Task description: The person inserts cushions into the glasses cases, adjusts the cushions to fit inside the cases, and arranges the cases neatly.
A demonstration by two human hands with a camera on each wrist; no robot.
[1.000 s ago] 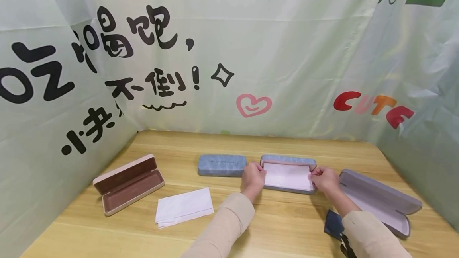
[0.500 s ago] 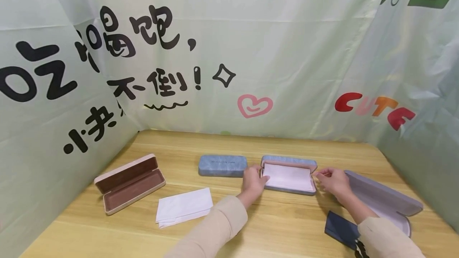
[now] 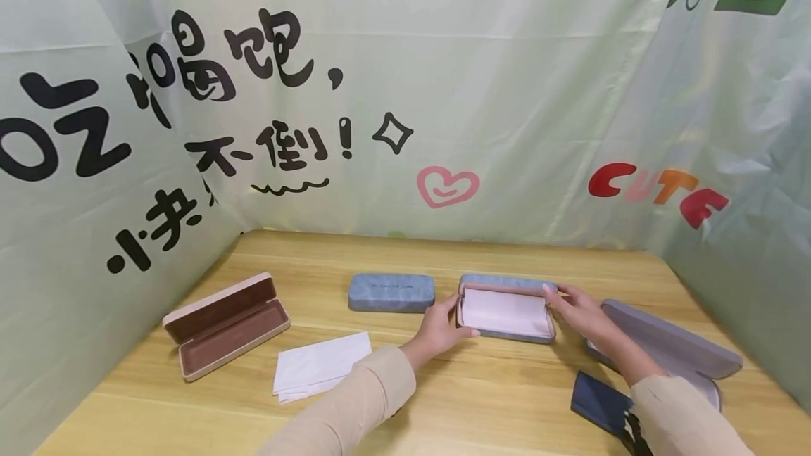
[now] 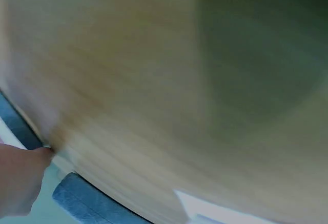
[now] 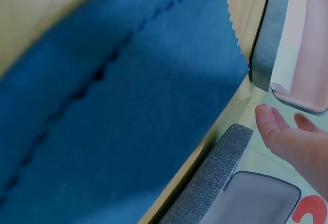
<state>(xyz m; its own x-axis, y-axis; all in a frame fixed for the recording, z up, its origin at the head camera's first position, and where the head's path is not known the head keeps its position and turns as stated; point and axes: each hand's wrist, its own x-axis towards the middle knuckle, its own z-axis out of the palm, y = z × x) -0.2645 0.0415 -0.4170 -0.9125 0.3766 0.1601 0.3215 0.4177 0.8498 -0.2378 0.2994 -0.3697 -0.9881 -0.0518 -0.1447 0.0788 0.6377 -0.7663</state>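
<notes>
An open blue glasses case [image 3: 507,338] stands right of the table's middle, its lid up and a folded white cloth [image 3: 503,310] inside. My left hand [image 3: 438,328] holds the case's left end, thumb at the front edge and fingers round the side. In the left wrist view that hand [image 4: 20,178] shows partly, by the blue case's edge. At the lid's right end is my right hand [image 3: 581,314], thumb overlapping the lid corner in the head view. The right wrist view has its fingers [image 5: 266,124] loosely bent, holding nothing, a small gap from the case.
A closed blue glasses case [image 3: 391,293] lies left of the open one. Further left are a white folded cloth [image 3: 319,366] and an open brown-lined case [image 3: 234,343]. An open grey case [image 3: 671,340] and a dark blue cloth [image 3: 598,403] lie at the right.
Both hands have let go of the white cloth, which now lies inside the case. The left hand has shifted to the case's left end, the right hand up to the lid's corner.
</notes>
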